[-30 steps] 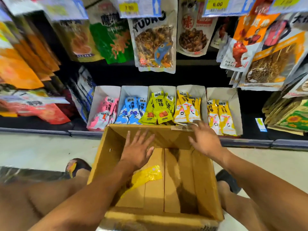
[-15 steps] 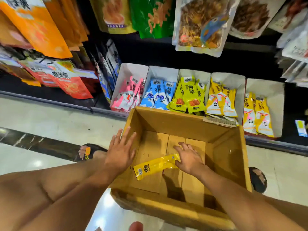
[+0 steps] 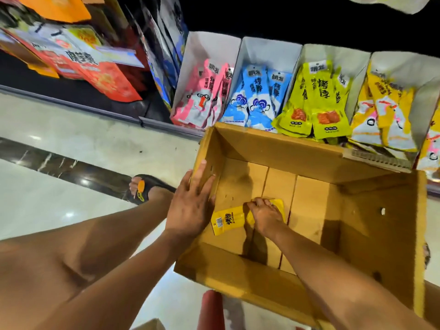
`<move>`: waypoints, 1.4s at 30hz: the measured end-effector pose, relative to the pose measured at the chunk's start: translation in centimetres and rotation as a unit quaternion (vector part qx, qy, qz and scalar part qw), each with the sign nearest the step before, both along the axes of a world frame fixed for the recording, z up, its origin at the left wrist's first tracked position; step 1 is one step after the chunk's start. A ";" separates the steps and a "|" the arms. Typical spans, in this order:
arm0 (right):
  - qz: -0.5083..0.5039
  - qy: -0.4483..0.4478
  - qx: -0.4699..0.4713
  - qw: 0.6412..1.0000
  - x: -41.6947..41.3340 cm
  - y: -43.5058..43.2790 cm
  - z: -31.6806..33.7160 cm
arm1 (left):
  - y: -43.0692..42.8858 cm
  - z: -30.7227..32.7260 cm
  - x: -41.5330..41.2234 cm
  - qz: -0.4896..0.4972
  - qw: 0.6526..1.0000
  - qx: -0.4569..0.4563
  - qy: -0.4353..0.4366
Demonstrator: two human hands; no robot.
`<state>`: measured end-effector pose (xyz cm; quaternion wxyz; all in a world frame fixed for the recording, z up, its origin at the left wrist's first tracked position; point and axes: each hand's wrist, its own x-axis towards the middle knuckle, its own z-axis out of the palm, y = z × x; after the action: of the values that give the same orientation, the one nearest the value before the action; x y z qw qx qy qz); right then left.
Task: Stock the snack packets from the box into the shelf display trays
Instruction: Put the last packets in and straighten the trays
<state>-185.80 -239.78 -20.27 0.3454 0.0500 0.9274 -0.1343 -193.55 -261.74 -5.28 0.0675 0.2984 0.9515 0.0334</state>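
An open cardboard box (image 3: 381, 234) stands on the floor before the bottom shelf. One yellow snack packet (image 3: 228, 220) lies flat on its bottom. My right hand (image 3: 264, 215) is inside the box, fingers closed on the packet's right end. My left hand (image 3: 192, 201) rests flat with fingers spread on the box's left wall. Behind the box stand white display trays: pink packets (image 3: 204, 96), blue packets (image 3: 257, 96), lime-green packets (image 3: 316, 101) and orange-yellow packets (image 3: 383, 115).
My left foot in a black sandal (image 3: 145, 189) is on the pale tiled floor left of the box. Large red and orange bags (image 3: 95, 67) fill the shelf to the left. A red object (image 3: 212, 308) shows at the bottom edge.
My right hand came down from the box's far rim into the box and closed on the yellow packet. The left hand shifted to the box's left wall. The view tilted down.
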 end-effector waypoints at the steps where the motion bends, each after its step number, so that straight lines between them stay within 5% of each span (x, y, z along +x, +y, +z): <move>1: 0.008 0.007 0.012 1.000 0.0 -0.1 -0.4 | -0.1 -0.1 0.0 0.008 1.000 -0.002 -0.015; 10: 0.017 0.023 0.098 0.995 0.1 0.0 -1.0 | -0.5 -0.3 0.1 0.029 0.998 -0.018 -0.046; 18: -0.137 0.008 -0.078 0.987 2.0 3.3 2.2 | -0.7 -1.2 0.0 0.017 0.999 -0.033 -0.010; 30: -0.283 0.106 -0.142 0.943 2.9 8.5 14.9 | 4.0 3.9 0.4 0.010 0.992 -0.113 -0.054; 32: -0.291 0.126 -0.144 0.937 3.0 9.3 17.3 | 6.8 6.0 0.5 -0.008 0.996 -0.069 -0.062; 35: -0.300 0.170 -0.138 0.928 3.2 10.7 20.9 | 11.5 8.6 0.9 0.010 0.975 0.087 -0.206; 42: -0.292 0.314 -0.095 0.898 5.0 14.6 28.8 | 22.8 15.5 2.9 0.125 0.818 0.357 -0.433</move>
<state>-180.83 -225.15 8.50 -0.0152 0.2412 0.9142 -0.3252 -190.61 -238.99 10.21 0.3571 0.1348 0.7744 0.5045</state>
